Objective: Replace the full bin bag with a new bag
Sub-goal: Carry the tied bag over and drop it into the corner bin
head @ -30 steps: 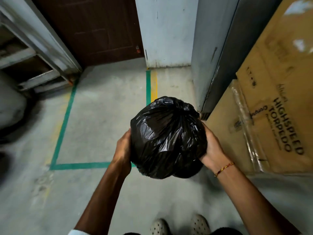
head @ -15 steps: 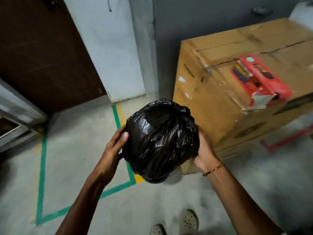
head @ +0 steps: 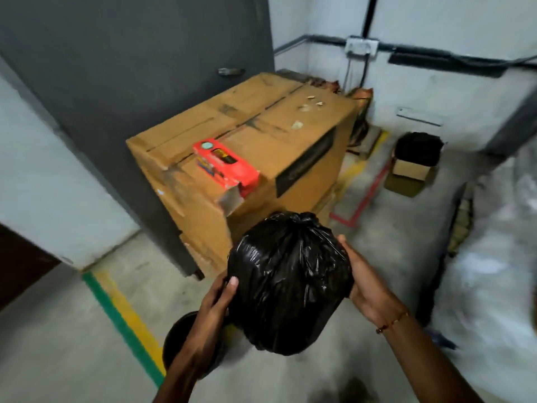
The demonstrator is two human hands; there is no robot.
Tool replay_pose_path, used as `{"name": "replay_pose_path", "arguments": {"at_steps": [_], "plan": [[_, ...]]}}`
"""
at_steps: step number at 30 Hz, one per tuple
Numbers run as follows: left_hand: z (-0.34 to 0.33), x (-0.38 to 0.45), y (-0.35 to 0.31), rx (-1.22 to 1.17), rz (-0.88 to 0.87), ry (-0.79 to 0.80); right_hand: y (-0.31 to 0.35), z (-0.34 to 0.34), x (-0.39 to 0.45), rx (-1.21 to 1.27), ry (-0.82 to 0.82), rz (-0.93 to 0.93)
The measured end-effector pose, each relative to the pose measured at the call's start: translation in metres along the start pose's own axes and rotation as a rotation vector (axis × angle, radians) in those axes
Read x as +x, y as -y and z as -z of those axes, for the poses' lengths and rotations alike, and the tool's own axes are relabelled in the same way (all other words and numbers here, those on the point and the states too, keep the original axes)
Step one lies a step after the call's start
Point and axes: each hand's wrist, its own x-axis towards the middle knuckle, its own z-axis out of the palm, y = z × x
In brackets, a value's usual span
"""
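A full black bin bag (head: 289,283), tied shut at its top, is held in the air between both hands. My left hand (head: 216,298) presses its left side and my right hand (head: 366,289) cups its right side. Below my left forearm a dark round bin (head: 177,341) stands on the floor, mostly hidden by the arm. Far right, a small cardboard box lined with a black bag (head: 417,152) stands by the wall.
A large cardboard box (head: 247,141) with a red carton (head: 226,164) on top stands straight ahead against a grey door (head: 130,68). Green and yellow floor tape (head: 122,318) runs at the left, red tape (head: 363,199) on the right. Pale plastic sheeting (head: 494,257) lies far right.
The view has swung to the right: the large box now sits ahead and the far corner with the small lined box has come into sight. Both hands still hold the bag.
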Motion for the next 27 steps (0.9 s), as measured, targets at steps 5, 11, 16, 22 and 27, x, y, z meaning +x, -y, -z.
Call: {"name": "replay_pose_path", "arguments": {"at_steps": [5, 11, 16, 22, 27], "plan": [[-0.116, 0.039, -0.011, 0.032, 0.042, -0.038, 0.035, 0.105, -0.005, 0.003, -0.043, -0.014], [-0.25, 0.082, -0.026, 0.12, 0.113, -0.042, 0.076, 0.221, -0.003, 0.03, -0.087, -0.026], [-0.333, 0.123, -0.046, 0.269, 0.105, 0.092, 0.107, 0.295, 0.009, 0.053, -0.115, 0.003], [-0.415, 0.204, -0.077, 0.37, 0.118, 0.116, 0.149, 0.363, 0.061, 0.137, -0.205, 0.039], [-0.469, 0.309, -0.098, 0.344, 0.094, 0.159, 0.193, 0.411, 0.14, 0.169, -0.283, 0.038]]}}
